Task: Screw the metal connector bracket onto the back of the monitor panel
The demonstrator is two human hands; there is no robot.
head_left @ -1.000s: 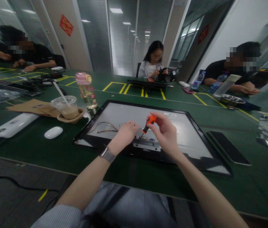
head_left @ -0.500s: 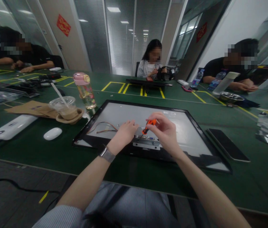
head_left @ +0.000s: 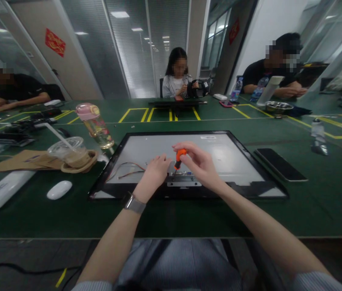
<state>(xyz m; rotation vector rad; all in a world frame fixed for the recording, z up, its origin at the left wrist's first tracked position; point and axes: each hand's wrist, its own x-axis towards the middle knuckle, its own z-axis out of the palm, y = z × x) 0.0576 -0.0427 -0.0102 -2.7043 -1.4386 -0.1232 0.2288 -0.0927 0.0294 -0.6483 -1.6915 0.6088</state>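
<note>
Across the green counter (head_left: 219,218) lay a flat, rectangular grey display panel (head_left: 158,147) with a black frame. Over the near half of the panel, the right hand (head_left: 199,165) pinched a small screwdriver (head_left: 180,155) with an orange and black handle between thumb and fingers. The handle stood uppermost, and the thin shaft ran down toward the left end of a silver metal bracket (head_left: 184,183) on the panel's near side (whether the tip sat in a screw was too small to tell). Also over the panel's near half, just left of the screwdriver, the left hand (head_left: 156,171) rested palm down with its fingers close together; whether they gripped anything could not be told, since the hand hid what lay under it. A watch with a silver band (head_left: 135,204) circled that wrist. Thin, multicoloured wires (head_left: 130,163) lay curved on the panel's left part, near the left hand. Left of the panel lay a glossy white oval mouse (head_left: 59,190), and beside the panel's far left corner stood a clear bottle (head_left: 101,133) with a pink lid. Just right of the panel lay a black rectangular phone (head_left: 280,163).
</note>
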